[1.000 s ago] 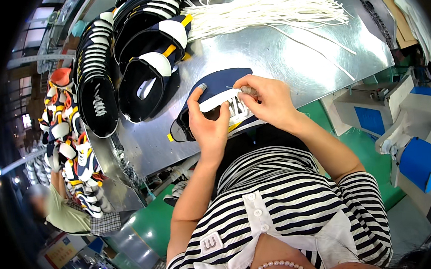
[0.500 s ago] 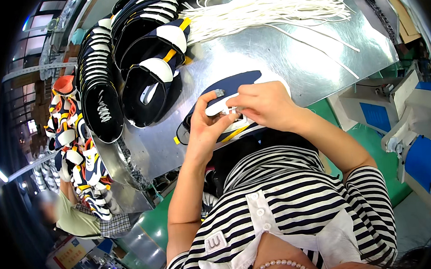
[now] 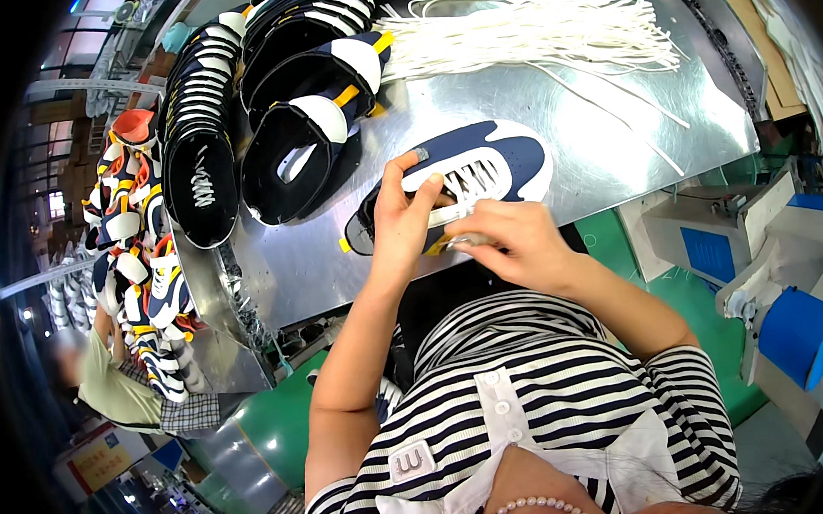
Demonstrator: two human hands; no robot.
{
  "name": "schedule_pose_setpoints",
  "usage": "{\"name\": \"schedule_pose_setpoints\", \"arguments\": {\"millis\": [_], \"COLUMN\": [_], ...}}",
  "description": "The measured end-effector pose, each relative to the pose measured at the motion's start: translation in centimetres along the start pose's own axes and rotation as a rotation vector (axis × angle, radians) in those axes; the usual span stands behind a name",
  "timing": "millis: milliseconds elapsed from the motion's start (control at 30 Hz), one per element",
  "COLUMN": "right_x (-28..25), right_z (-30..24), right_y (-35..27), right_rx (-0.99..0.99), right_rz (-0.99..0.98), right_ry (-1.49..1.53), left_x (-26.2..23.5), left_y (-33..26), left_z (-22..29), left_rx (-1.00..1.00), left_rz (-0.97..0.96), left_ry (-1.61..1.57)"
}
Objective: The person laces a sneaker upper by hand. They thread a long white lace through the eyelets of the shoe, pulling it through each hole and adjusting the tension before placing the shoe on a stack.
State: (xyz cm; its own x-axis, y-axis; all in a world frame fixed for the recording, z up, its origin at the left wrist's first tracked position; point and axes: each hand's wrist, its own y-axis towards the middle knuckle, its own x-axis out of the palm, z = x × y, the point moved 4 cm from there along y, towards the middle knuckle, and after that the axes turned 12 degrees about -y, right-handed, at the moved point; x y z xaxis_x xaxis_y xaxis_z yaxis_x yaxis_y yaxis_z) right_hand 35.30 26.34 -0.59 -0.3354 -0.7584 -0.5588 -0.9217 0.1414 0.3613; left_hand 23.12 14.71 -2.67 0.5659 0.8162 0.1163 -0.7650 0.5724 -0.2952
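A navy and white shoe upper (image 3: 518, 147) lies on the metal table with its toe to the right. White lace (image 3: 471, 180) crosses its throat. My left hand (image 3: 402, 218) grips the upper near the ankle opening, thumb on the near side and forefinger on the far side, with a grey covering on that fingertip. At the upper's near edge, my right hand (image 3: 522, 245) is closed, its fingers just below the lacing. Something small and greyish (image 3: 470, 240) shows at those fingers, too blurred to name.
Nested shoe uppers (image 3: 202, 190) stand in rows on the left of the table (image 3: 612, 141). A bundle of white laces (image 3: 530, 38) lies at the back. Colourful shoes (image 3: 141, 226) are piled beyond the left edge, near another person (image 3: 123, 392). A machine with blue parts (image 3: 798, 337) stands at right.
My right hand has come down off the lacing toward the near edge, uncovering the throat and toe. My left hand still grips the upper. The view has shifted slightly.
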Motion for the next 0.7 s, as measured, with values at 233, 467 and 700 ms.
{"name": "schedule_pose_setpoints", "arguments": {"millis": [233, 467, 700], "right_x": [-3.1, -1.9, -2.6], "right_z": [5.6, 5.8, 5.9], "right_y": [3.8, 5.4, 4.2], "right_rx": [0.334, 0.343, 0.363], "right_rz": [0.051, -0.237, -0.154], "right_ry": [-0.14, -0.352, -0.155], "left_x": [0.4, 0.4, 0.8], "left_y": [0.1, 0.2, 0.2], "left_z": [-0.4, -0.8, -0.6], "left_rx": [0.049, 0.041, 0.08], "left_rz": [0.041, 0.052, 0.064], "left_ry": [0.006, 0.002, -0.074]}}
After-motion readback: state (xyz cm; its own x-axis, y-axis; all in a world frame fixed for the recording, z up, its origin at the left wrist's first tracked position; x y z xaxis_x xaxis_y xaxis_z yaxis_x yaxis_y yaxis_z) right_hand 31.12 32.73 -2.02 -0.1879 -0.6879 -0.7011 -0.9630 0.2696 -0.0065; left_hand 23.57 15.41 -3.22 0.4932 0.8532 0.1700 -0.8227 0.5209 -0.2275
